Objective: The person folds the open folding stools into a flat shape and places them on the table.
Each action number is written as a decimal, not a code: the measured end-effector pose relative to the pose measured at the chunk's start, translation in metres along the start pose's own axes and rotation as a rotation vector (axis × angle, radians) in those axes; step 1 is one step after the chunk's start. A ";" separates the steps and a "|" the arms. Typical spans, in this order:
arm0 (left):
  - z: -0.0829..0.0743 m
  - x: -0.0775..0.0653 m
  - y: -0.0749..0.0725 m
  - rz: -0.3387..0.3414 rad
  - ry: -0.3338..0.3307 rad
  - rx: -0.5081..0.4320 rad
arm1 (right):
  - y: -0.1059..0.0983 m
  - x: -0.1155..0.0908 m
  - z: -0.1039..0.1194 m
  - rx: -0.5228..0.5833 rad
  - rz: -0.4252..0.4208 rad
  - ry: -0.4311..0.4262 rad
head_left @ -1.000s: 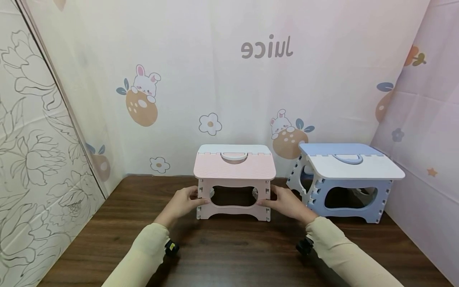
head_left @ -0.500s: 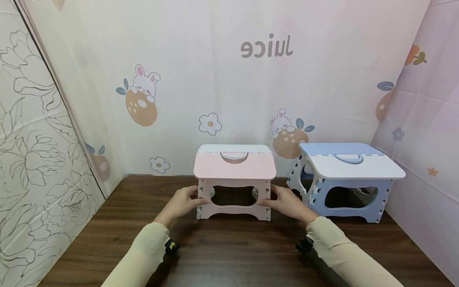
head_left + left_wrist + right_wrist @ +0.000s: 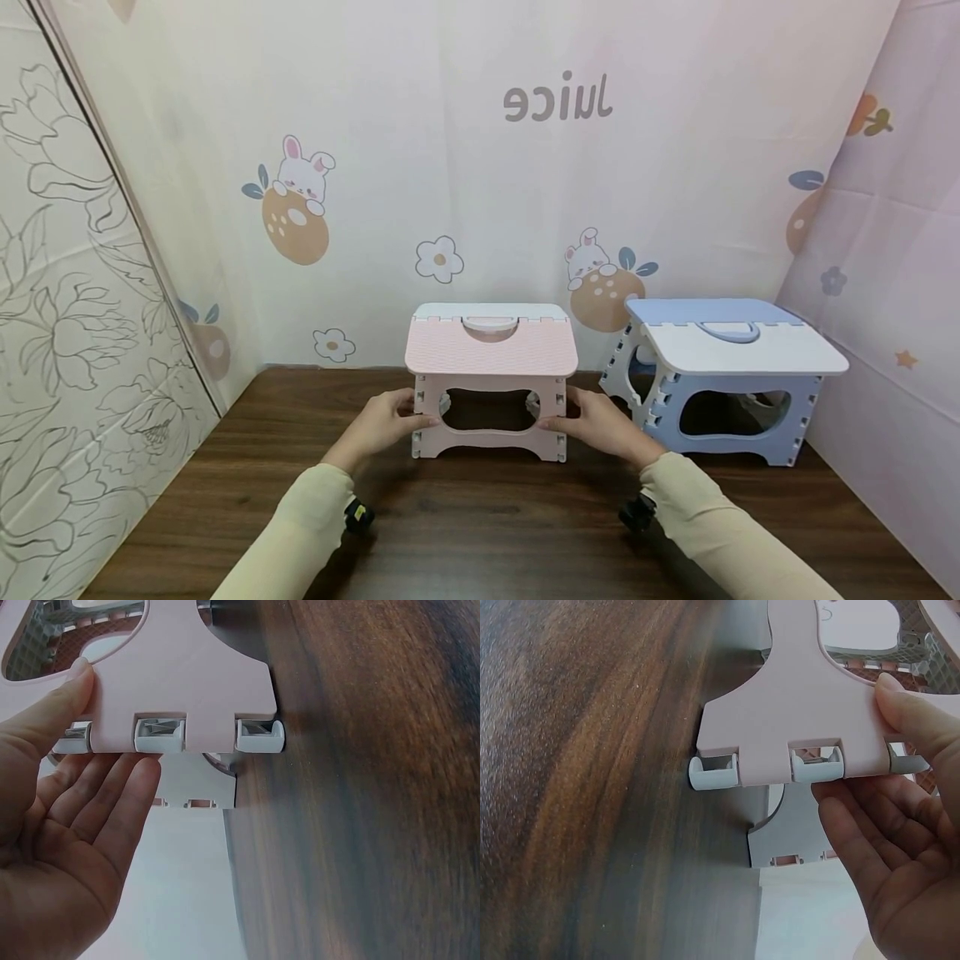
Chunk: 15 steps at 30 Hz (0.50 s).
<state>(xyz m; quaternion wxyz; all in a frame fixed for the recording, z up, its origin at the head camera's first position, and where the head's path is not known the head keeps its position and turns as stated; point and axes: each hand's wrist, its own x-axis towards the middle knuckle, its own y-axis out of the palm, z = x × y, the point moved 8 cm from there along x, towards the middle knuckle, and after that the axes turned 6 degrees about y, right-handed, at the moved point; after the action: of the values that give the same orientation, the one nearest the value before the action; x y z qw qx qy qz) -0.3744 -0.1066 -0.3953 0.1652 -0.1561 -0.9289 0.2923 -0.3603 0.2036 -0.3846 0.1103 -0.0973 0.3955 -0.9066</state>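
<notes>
A pink and white folding step stool stands unfolded on the wooden table, its handle at the seam of the top. On its left side, my left hand grips the front leg panel's edge, thumb on the front face and fingers behind. My right hand holds the opposite edge in the same way. The left wrist view has the left thumb on the pink panel beside its white hinge pieces. From the right wrist, the right hand pinches the panel's other edge, with the feet down on the table.
Another folding stool, blue and white, stands unfolded to the right, close to my right hand. The wooden table stretches toward me. Patterned curtains hang behind and at both sides.
</notes>
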 end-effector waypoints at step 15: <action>0.000 0.000 0.000 0.018 -0.004 -0.003 | 0.000 0.001 -0.003 0.029 0.017 0.019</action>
<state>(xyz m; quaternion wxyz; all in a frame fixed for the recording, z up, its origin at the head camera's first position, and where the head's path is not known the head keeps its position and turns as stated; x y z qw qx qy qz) -0.3747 -0.1062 -0.3956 0.1606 -0.1643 -0.9282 0.2927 -0.3624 0.2051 -0.3862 0.1156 -0.0837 0.3841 -0.9122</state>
